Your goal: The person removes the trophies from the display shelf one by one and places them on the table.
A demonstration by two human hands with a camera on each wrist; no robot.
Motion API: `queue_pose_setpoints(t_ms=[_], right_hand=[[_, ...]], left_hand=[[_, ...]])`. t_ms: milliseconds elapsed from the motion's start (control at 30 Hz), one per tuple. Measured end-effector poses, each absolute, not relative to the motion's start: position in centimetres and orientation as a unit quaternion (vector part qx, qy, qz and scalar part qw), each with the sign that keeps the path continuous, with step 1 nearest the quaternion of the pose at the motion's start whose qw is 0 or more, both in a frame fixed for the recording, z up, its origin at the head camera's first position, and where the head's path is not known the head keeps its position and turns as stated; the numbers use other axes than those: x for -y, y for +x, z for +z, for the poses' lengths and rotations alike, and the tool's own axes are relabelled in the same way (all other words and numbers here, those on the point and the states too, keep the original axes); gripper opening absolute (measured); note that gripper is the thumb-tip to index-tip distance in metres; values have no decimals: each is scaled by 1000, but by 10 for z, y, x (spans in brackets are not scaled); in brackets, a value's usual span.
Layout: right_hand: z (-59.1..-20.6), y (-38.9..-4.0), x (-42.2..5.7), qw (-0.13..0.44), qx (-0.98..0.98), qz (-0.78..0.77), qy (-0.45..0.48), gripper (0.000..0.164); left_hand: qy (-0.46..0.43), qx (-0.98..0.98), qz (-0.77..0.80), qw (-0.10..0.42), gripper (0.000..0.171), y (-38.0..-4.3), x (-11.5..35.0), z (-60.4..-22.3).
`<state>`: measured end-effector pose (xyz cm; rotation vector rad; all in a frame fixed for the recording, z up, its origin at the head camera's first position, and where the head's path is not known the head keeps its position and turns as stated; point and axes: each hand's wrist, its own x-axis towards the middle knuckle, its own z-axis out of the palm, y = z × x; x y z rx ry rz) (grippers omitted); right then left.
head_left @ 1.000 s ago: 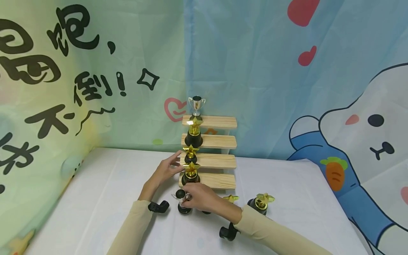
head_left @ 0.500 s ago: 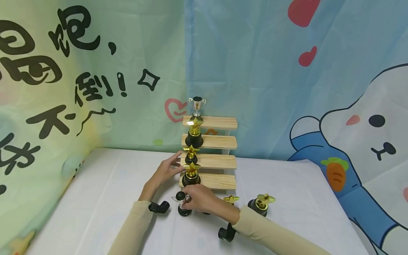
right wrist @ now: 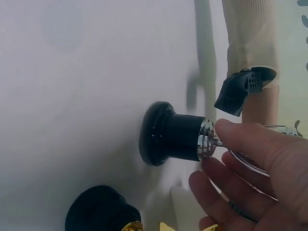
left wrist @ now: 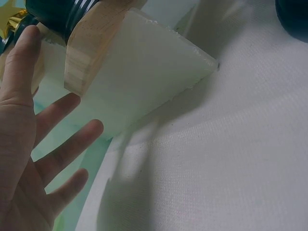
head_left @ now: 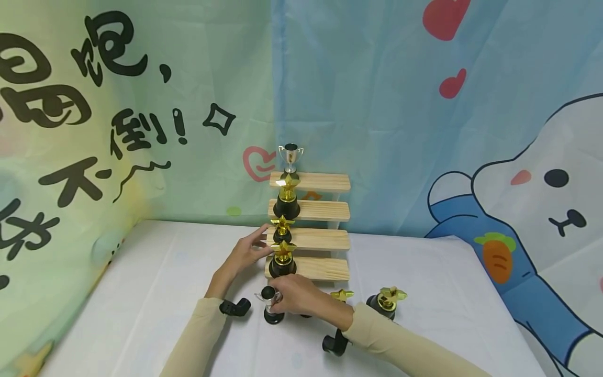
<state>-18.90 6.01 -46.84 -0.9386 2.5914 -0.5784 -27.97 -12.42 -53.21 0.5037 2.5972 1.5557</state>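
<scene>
Pale yellow and green cloth fills the left of the backdrop (head_left: 188,68), printed with big black characters; it turns blue past a vertical fold, where red hearts hang above a white cartoon animal (head_left: 527,188) and a carrot. White cloth covers the counter (head_left: 151,293), faintly creased.

From the left, a beige sleeve (head_left: 190,335) and a black wrist camera (head_left: 235,307) lead to the left hand (head_left: 245,251), its fingers extended beside the left end of the four-step shelf (head_left: 325,268). Along that end, from the top step down, stand a silver cup (head_left: 290,154) and three gold star trophies (head_left: 287,196). In front of the lowest step, the right hand (head_left: 296,294) pinches a second cup (head_left: 268,297), upright, at its stem; whether its base meets the cloth I cannot tell. Farther right, a star (head_left: 342,295) shows behind the right wrist, and a star trophy (head_left: 386,302) tilts on its black base.

Left wrist view: the fingers are spread, and the shelf's pale side panel (left wrist: 139,72) shows, casting a shadow on the cloth; contact between fingertips and wood is unclear. Right wrist view: thumb and fingers close on the ringed silver stem above a flared black base (right wrist: 161,134), with another black base (right wrist: 98,211) and bits of gold below.
</scene>
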Motion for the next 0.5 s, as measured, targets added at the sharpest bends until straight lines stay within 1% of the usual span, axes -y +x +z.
queue_pose_setpoints(t_ms=[167,367,500], right_hand=[[-467,-190,-61,150,-913,-173,-337,23],[-463,-189,-63,155,-916,-164,-332,25],[-459,-187,-66,161,-916,-160,-331,33]], left_hand=[[160,-848,503,39,70,-279,123,-532],[172,-846,505,29,69,-281,124,-533],[169,-847,503,34,69,-280,124,-533]])
